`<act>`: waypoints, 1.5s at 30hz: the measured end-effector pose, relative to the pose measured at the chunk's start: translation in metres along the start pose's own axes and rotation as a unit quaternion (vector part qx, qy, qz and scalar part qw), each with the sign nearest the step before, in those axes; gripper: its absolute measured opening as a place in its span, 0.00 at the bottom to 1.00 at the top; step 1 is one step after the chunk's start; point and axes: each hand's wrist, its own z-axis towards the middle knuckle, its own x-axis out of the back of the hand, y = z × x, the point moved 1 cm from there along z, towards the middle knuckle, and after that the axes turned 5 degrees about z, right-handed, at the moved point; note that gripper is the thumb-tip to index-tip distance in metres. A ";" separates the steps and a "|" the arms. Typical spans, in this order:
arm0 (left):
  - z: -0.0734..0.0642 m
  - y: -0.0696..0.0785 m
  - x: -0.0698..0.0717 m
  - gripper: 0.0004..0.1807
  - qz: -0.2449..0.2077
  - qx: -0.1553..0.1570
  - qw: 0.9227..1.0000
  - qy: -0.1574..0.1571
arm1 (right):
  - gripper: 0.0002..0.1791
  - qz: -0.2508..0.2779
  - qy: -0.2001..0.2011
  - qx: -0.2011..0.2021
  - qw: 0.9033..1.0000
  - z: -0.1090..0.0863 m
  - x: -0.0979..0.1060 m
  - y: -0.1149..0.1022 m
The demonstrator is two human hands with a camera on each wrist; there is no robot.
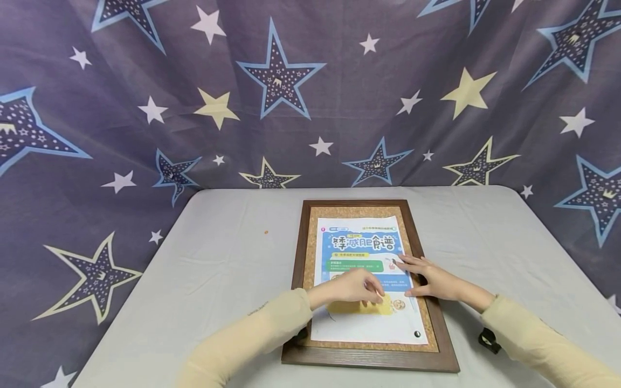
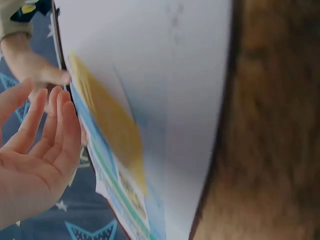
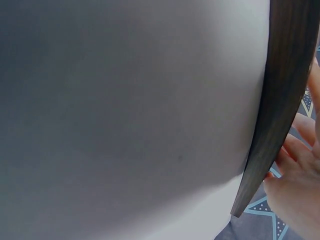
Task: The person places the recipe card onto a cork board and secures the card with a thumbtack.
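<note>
A printed paper sheet (image 1: 368,331) with blue, green and yellow patches and Chinese lettering lies on a cork board (image 1: 349,211) in a dark brown wooden frame (image 1: 368,358). My left hand (image 1: 349,286) is over the sheet's lower middle, palm downward, its fingers loosely bent. In the left wrist view, nothing shows between the fingers of the left hand (image 2: 42,145). My right hand (image 1: 436,279) lies across the frame's right side, its outstretched fingertips reaching the sheet's right edge. The right wrist view shows this hand (image 3: 295,170) beside the dark frame edge (image 3: 280,95).
The board lies on a table with a light grey cloth (image 1: 233,269). A small orange speck (image 1: 266,232) is left of the board. By the right sleeve there is a small black object (image 1: 489,340). A purple star-patterned curtain (image 1: 339,108) hangs behind the table.
</note>
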 end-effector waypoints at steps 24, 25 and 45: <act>-0.017 -0.039 0.055 0.09 0.094 0.040 0.985 0.141 | 0.39 0.010 -0.009 -0.012 1.000 0.000 0.001 -0.003; -0.019 -0.041 0.058 0.09 0.098 0.041 0.983 0.150 | 0.39 0.010 -0.009 -0.013 1.000 0.000 0.001 -0.003; -0.037 -0.087 0.092 0.07 0.127 0.038 0.943 0.304 | 0.39 0.011 -0.009 -0.015 1.000 0.000 0.000 -0.001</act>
